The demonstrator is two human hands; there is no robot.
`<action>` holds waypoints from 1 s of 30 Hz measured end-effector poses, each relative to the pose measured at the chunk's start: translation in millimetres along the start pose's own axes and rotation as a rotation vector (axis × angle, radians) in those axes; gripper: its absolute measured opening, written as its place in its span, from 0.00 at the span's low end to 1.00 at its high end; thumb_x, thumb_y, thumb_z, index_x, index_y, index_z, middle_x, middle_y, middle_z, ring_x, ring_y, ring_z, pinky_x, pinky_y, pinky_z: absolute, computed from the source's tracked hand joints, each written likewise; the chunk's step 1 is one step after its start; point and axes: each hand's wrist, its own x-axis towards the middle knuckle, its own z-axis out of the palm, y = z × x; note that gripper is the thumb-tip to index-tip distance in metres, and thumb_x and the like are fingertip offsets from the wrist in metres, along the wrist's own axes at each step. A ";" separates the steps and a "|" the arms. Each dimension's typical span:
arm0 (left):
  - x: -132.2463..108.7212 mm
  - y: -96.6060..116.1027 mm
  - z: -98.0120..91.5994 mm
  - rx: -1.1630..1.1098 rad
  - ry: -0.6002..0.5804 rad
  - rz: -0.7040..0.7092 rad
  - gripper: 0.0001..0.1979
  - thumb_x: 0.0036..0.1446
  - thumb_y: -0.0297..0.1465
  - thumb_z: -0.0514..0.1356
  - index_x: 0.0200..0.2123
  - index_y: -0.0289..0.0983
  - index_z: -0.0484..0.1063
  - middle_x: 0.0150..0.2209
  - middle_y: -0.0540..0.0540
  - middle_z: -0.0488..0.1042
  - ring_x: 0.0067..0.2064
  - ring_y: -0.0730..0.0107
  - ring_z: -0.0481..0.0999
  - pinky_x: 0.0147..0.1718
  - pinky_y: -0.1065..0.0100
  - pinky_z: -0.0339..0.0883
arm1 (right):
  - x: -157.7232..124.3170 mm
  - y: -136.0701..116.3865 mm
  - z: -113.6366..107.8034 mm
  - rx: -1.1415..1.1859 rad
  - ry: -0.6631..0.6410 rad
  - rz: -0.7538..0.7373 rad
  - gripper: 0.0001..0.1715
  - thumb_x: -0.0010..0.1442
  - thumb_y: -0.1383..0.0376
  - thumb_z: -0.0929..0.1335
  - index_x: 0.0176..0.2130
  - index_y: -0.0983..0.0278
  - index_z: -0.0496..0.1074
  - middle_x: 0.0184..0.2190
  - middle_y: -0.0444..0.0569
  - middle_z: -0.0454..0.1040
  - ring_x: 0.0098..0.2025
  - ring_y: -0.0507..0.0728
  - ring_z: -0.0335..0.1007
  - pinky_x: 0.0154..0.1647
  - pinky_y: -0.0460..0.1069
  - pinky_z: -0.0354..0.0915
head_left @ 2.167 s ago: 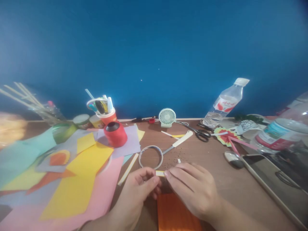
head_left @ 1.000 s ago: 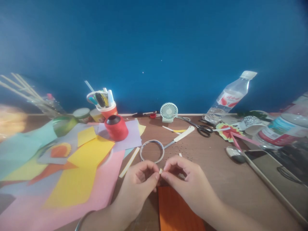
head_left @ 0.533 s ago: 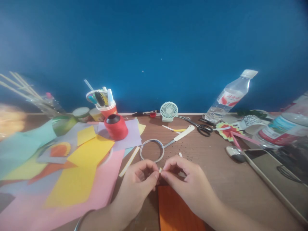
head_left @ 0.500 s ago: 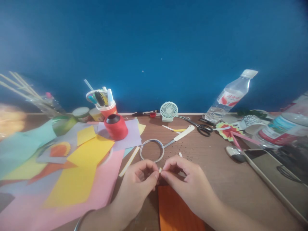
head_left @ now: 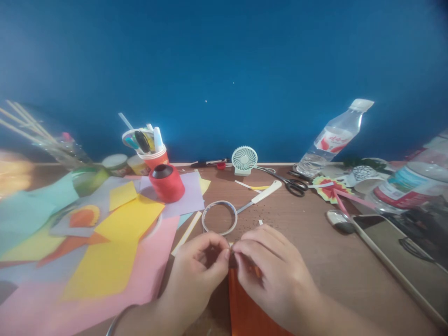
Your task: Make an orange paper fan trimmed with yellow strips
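While the left hand [head_left: 201, 266] & right hand [head_left: 275, 273] both pinch a tiny paper strip [head_left: 230, 244] – mostly hidden, just above the orange sheet [head_left: 245, 303] on the worktop [head_left: 315, 242] – an uneven squeeze could prob. crumple or drop it.

Left hand [head_left: 200, 268]; right hand [head_left: 276, 275] — fingertips together

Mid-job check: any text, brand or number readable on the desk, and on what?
No text is readable.
Water bottle: red and white label, print blurred.
Large jar at the right: teal and red label, print blurred.
Pens in the red cup: markings too small.
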 end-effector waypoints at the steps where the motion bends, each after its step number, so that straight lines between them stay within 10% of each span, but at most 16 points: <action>1: -0.2 -0.4 -0.1 0.033 -0.005 0.017 0.04 0.49 0.26 0.57 0.23 0.38 0.68 0.22 0.51 0.69 0.26 0.72 0.68 0.26 0.74 0.62 | 0.5 -0.8 0.4 0.015 0.006 0.017 0.08 0.53 0.75 0.63 0.30 0.66 0.69 0.26 0.47 0.70 0.28 0.52 0.61 0.30 0.49 0.61; 14: -2.9 -0.9 -1.9 0.244 -0.055 0.182 0.07 0.49 0.22 0.55 0.24 0.39 0.65 0.23 0.52 0.68 0.26 0.73 0.67 0.26 0.74 0.62 | 5.0 -3.7 -1.4 0.071 -0.024 0.157 0.07 0.48 0.75 0.63 0.24 0.65 0.67 0.23 0.45 0.67 0.26 0.52 0.63 0.26 0.46 0.61; 23: -4.3 -2.0 -1.8 0.052 -0.069 0.100 0.05 0.51 0.24 0.54 0.25 0.38 0.65 0.24 0.51 0.67 0.26 0.72 0.67 0.26 0.73 0.62 | 11.1 -5.5 -5.5 0.353 -0.111 0.536 0.07 0.45 0.74 0.63 0.21 0.63 0.65 0.20 0.41 0.65 0.22 0.49 0.59 0.19 0.42 0.56; 30: -0.5 -7.4 -0.2 -0.422 -0.026 -0.059 0.05 0.53 0.23 0.53 0.27 0.38 0.65 0.25 0.52 0.69 0.27 0.75 0.68 0.24 0.75 0.62 | 15.3 23.6 -1.8 0.925 0.249 0.937 0.05 0.50 0.68 0.64 0.24 0.64 0.64 0.16 0.37 0.61 0.19 0.46 0.55 0.19 0.41 0.54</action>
